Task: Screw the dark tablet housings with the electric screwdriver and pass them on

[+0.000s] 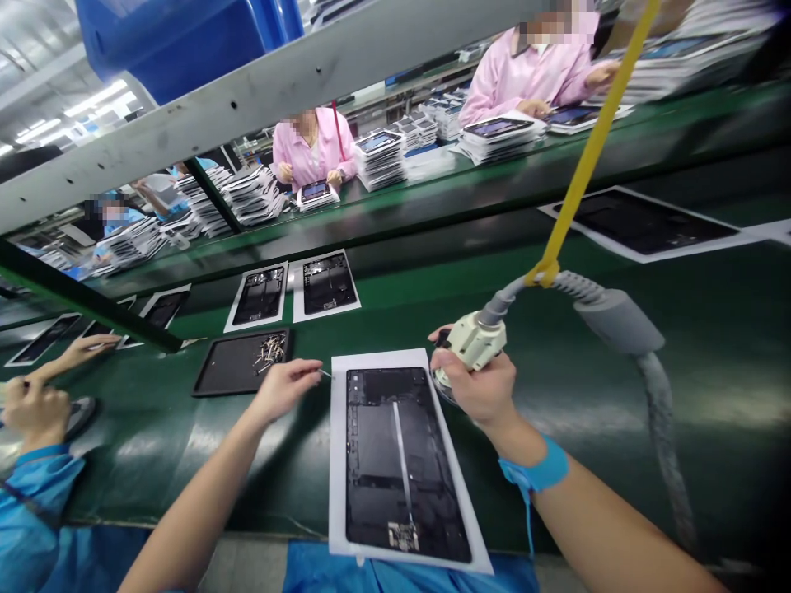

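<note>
Head view: dark panel (pixel 383 445) face up on white sheet (pixel 339 494), 6 o'clock on green bench (pixel 278 486).
At panel's 10 o'clock, thin piece (pixel 325 374) pinched between thumb and fingers of left hand (pixel 287 389); black tray (pixel 226 366) with small metallic parts (pixel 270 352) seen just beyond. At 1 o'clock, cream-coloured device (pixel 475 341), corded, gripped by closed fingers of right hand (pixel 485 391); cord held by yellow strap (pixel 593 156).
</note>
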